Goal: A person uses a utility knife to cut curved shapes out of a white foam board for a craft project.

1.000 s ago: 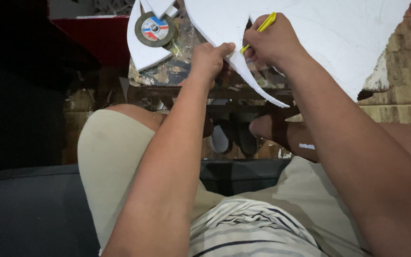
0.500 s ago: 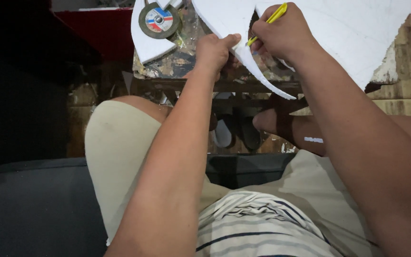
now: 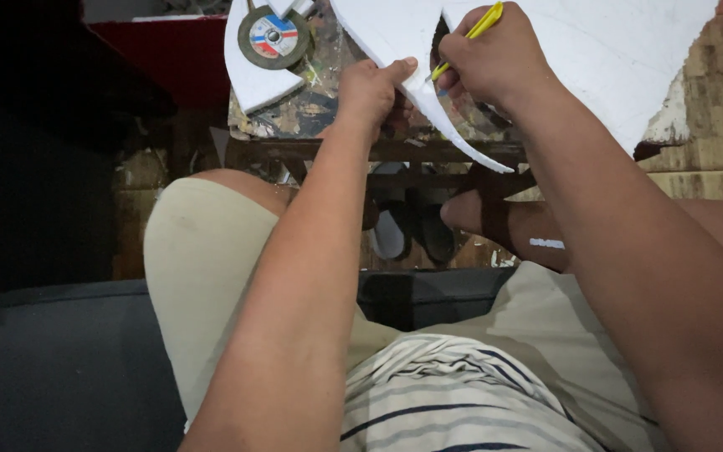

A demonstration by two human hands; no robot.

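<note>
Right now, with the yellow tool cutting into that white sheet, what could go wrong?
1. The left hand pins the white sheet right beside the yellow tool held in the right hand; a slip could catch the thumb.
2. The thin curved point of the sheet hangs off the table edge unsupported and might snap.
3. The grinding disc lies on a loose white offcut near the edge; a nudge could knock both off.

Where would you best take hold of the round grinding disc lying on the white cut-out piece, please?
Pinch the grinding disc by its outer rim, coming from above. It lies flat on the curved white piece, well left of the left hand, so its edge looks free.
</note>
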